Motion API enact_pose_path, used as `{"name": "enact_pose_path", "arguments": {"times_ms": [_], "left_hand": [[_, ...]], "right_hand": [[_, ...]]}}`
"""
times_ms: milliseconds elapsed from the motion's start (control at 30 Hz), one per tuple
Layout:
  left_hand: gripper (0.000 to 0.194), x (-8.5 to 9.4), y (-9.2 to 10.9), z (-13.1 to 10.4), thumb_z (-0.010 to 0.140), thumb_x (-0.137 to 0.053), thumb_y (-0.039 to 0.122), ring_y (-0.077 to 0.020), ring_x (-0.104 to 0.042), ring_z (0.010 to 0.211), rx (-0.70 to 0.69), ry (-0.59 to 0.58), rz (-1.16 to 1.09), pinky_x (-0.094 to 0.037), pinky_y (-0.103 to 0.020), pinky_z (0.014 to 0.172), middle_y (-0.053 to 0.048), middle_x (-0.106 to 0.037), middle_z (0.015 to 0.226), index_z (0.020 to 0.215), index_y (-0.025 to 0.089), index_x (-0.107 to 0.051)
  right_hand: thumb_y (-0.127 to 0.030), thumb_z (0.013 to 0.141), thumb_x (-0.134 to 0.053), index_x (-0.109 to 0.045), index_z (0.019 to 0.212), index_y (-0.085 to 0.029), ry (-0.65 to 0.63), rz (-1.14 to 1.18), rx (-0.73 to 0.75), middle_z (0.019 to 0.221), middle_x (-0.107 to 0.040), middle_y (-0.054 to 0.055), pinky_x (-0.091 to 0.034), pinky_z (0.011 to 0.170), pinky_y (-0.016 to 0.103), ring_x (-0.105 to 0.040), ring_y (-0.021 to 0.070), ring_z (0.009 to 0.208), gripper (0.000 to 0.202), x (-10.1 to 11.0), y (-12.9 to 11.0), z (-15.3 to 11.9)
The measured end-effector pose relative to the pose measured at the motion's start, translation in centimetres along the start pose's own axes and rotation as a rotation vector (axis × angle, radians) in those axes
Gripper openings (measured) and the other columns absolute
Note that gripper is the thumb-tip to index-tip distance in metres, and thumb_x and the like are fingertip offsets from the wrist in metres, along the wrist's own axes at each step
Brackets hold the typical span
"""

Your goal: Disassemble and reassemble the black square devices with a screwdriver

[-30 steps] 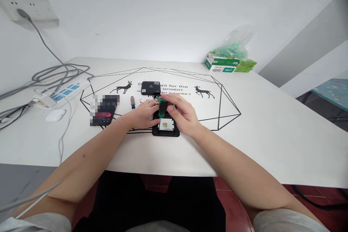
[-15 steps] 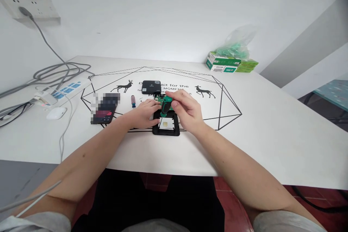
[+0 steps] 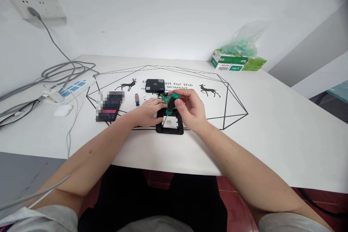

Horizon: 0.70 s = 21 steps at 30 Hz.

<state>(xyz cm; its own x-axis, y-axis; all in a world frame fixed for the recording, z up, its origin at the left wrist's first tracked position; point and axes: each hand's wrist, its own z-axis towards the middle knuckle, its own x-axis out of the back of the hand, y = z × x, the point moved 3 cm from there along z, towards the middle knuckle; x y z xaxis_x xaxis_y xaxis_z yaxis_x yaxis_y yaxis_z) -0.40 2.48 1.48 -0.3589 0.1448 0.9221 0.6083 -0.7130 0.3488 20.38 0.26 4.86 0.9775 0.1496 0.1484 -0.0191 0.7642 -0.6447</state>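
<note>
In the head view my right hand (image 3: 193,110) is closed around the green and black handle of a screwdriver (image 3: 172,103). The screwdriver leans, its thin shaft reaching down to the left side of an open black device case (image 3: 170,131). Inside the case lies a white plate (image 3: 174,123) with a small gold square. A green circuit board (image 3: 165,98) sits at the far end of the case, partly hidden by both hands. My left hand (image 3: 150,111) rests at the case's left side, fingers stretched toward the board and thumb near the white plate.
A black square cover (image 3: 155,85) lies behind the case. Left of my hands are a small screwdriver (image 3: 137,99), a phone (image 3: 112,105), a white earbud case (image 3: 63,110) and a power strip (image 3: 77,88) with cables. Green and white boxes (image 3: 230,59) stand at the back right.
The screwdriver has tilted, its handle now further right and its shaft more visible. My left hand stays at the case. The whole view has shifted slightly.
</note>
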Motion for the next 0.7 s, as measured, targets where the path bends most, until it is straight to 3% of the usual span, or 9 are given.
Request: {"name": "enact_pose_path", "arguments": {"times_ms": [167,400,700], "left_hand": [[0.054,-0.03,0.0,-0.03,0.099,-0.069,0.036,-0.0404,-0.047,0.149,-0.014,0.004,0.004,-0.039,-0.061,0.125,-0.017,-0.058,0.155,0.15,0.023,-0.059],[0.053,0.21,0.43,-0.13,0.099,-0.066,0.036,-0.0396,-0.049,0.145,-0.019,0.007,-0.005,-0.041,-0.061,0.123,-0.015,-0.06,0.151,0.15,0.024,-0.057],[0.049,0.18,0.39,-0.02,0.099,-0.066,0.038,-0.041,-0.045,0.149,0.007,-0.014,0.022,-0.039,-0.062,0.125,-0.018,-0.059,0.152,0.145,0.02,-0.061]], "right_hand": [[-0.048,0.104,-0.071,-0.066,0.125,-0.032,0.058,-0.043,-0.021,0.112,-0.074,0.005,-0.064,0.084,0.042,-0.074,0.0206,0.092,0.026,0.09,0.18,-0.06],[-0.038,0.102,-0.074,-0.065,0.118,-0.034,0.052,-0.078,0.111,0.107,-0.066,0.002,-0.056,0.076,0.039,-0.062,0.0185,0.087,0.019,0.04,0.19,0.21],[-0.046,0.108,-0.063,-0.069,0.121,-0.033,0.03,-0.099,0.096,0.107,-0.071,0.005,-0.059,0.078,0.043,-0.067,0.022,0.092,0.02,0.22,-0.23,0.44]]}}
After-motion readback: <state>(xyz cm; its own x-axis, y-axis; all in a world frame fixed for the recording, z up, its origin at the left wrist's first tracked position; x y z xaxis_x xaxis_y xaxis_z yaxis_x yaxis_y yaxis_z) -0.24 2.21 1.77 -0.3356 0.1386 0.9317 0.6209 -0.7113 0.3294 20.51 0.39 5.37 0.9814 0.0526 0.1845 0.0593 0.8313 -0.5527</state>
